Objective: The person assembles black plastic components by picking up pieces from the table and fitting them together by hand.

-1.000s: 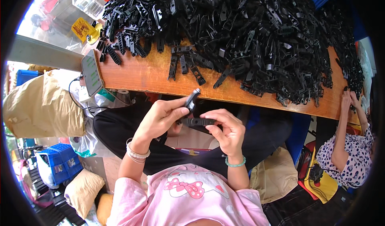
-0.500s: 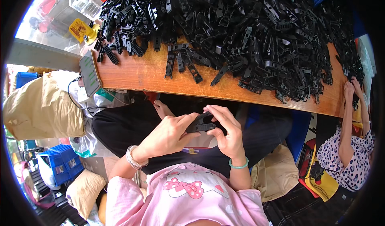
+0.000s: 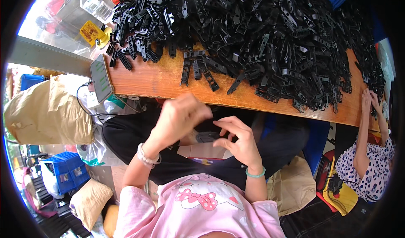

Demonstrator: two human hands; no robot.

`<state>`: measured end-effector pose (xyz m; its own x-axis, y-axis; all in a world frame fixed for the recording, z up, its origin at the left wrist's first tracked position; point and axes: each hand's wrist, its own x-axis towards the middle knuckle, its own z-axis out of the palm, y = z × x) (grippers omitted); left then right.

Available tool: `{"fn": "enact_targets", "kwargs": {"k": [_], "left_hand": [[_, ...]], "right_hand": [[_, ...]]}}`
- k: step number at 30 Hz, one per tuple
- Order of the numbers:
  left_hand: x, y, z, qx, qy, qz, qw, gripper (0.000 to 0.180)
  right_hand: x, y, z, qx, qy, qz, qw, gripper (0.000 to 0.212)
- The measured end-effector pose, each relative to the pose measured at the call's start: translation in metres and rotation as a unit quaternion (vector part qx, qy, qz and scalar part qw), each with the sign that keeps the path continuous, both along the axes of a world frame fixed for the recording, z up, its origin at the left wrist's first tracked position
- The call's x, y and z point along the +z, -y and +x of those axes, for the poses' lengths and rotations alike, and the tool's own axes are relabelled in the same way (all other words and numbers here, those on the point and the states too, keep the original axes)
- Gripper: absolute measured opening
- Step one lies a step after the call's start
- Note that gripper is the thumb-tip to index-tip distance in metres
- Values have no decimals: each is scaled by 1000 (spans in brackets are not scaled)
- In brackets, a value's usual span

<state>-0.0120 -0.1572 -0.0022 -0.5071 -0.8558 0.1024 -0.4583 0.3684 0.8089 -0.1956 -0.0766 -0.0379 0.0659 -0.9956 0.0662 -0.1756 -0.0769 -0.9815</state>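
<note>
My left hand [image 3: 179,115] is lifted near the table's front edge, its bent fingers smeared by motion; whether anything is in them cannot be made out. Lower and to the right, my right hand [image 3: 240,141] has thumb and forefinger apart in a loose curve. Just left of those fingertips, over my lap, is a blurred black plastic clip-like part [image 3: 206,137]; it appears free of the fingers, though contact is hard to judge. Many similar black plastic parts [image 3: 253,35] are heaped on the wooden table in front of me.
The wooden table [image 3: 164,84] has a small white-and-green panel [image 3: 101,78] at its left corner. A clear bottle [image 3: 96,6] and yellow container [image 3: 93,33] stand behind. Tan sacks [image 3: 48,111] and a blue crate [image 3: 65,172] lie left. At right, another person's hands [image 3: 369,100] touch the parts.
Both my hands were together on the black part. My left hand has moved up and away toward the table, and the part now sits lower, beside my right fingertips, whose grip has loosened.
</note>
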Motion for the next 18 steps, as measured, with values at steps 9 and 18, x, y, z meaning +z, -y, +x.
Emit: {"fn": "enact_targets", "kwargs": {"k": [9,18], "left_hand": [[-16,66,-18,257,160,-18,953,34],[-22,46,-10,257,-134,-9,957,16]], "right_hand": [[-4,6,-17,-336,-205,-140,909,13],[-9,26,-63,-355,-389,-199,826,21]]}}
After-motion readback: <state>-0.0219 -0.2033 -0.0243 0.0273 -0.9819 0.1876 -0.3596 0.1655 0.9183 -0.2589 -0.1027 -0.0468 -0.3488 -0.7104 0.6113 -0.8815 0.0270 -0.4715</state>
